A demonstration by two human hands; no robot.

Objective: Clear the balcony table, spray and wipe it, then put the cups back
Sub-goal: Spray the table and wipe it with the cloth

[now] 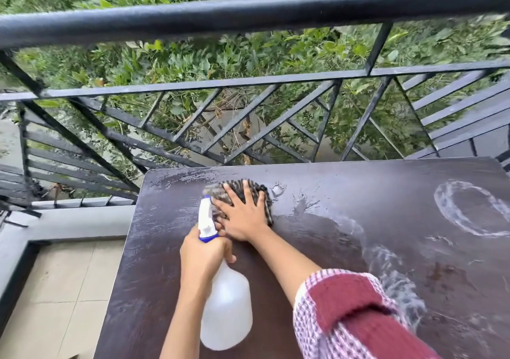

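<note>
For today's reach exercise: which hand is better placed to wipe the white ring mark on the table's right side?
Right, probably. The right hand presses the checked cloth flat, nearer the ring mark; the left hand grips the spray bottle.

Soft daylight is cast evenly. Glare is reflected off the wet dark-brown tabletop [372, 190]; the black metal railing [248, 13] is bowed.

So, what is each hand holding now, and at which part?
The left hand grips the spray bottle at its neck. The right hand only presses flat on the cloth.
</note>
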